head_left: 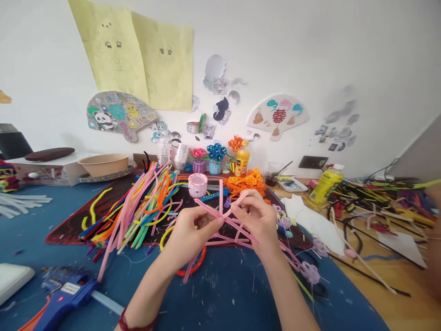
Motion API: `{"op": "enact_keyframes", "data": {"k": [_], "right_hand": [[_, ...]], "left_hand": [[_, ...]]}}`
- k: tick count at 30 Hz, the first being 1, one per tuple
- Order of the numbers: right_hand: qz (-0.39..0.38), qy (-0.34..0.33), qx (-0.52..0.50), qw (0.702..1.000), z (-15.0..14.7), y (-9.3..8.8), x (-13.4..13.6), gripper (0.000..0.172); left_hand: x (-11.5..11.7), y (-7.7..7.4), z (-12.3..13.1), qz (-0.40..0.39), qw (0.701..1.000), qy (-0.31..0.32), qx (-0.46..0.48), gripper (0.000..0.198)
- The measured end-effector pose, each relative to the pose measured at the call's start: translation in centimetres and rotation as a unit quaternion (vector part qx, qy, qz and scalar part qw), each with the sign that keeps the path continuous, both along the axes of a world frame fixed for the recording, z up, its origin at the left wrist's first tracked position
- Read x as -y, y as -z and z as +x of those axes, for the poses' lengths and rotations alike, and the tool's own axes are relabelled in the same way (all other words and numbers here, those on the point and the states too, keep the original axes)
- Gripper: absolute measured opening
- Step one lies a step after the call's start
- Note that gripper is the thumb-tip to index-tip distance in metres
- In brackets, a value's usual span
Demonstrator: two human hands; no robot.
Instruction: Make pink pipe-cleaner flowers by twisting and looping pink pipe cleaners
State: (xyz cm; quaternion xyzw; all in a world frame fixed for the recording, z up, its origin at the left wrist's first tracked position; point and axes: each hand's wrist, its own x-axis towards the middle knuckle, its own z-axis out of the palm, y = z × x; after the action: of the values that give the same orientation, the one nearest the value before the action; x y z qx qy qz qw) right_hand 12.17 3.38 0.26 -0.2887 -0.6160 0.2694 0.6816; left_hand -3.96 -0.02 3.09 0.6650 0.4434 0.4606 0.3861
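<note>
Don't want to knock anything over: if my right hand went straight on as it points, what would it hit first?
Past the pink pipe cleaners it pinches, the right hand would probably meet the orange pipe cleaner pile first; depth is unclear.

Red double-happiness character 囍 on the paper fan

A bent stick is sitting between the left hand and the right hand, over the counter. A pile of fuzzy sticks is lying to their left, a little cup is standing just behind them, and a glue gun is lying front left.
</note>
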Motion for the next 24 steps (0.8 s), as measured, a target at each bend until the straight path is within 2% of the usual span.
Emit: {"op": "enact_keyframes", "data": {"k": [2, 7, 9, 12, 15, 17, 19, 24], "right_hand": [[-0.002, 0.008, 0.002, 1.0, 0.1, 0.0, 0.1, 0.004], [0.013, 0.021, 0.057, 0.998, 0.1, -0.5, 0.7, 0.003], [0.062, 0.08, 0.111, 0.989, 0.0, -0.8, 1.2, 0.005], [0.164, 0.182, 0.188, 0.951, -0.4, -1.1, 1.8, 0.009], [0.211, 0.172, 0.212, 0.939, -0.8, -1.0, 2.2, 0.012], [0.198, 0.132, 0.229, 0.944, -1.0, -0.6, 2.1, 0.013], [0.154, 0.091, 0.25, 0.951, -1.2, -0.2, 2.0, 0.013], [-0.018, 0.007, 0.223, 0.975, -1.4, 0.2, 1.6, 0.009]], "left_hand": [[0.0, 0.0, 0.0, -0.01, 1.0, -0.01, 0.024, 0.03], [-0.5, 0.6, -0.1, -0.013, 0.995, -0.08, 0.049, 0.027], [-0.6, 0.8, -0.1, -0.008, 0.993, -0.111, 0.035, 0.027], [-0.8, 0.9, -0.1, 0.0, 0.989, -0.145, 0.028, 0.028], [-0.8, 0.8, -0.2, -0.024, 0.986, -0.148, 0.066, 0.03], [-0.8, 0.8, -0.4, -0.045, 0.982, -0.143, 0.111, 0.03], [-0.8, 0.7, -0.6, -0.053, 0.978, -0.135, 0.153, 0.029], [-1.1, 0.9, -0.9, -0.034, 0.977, -0.121, 0.17, 0.03]]}}
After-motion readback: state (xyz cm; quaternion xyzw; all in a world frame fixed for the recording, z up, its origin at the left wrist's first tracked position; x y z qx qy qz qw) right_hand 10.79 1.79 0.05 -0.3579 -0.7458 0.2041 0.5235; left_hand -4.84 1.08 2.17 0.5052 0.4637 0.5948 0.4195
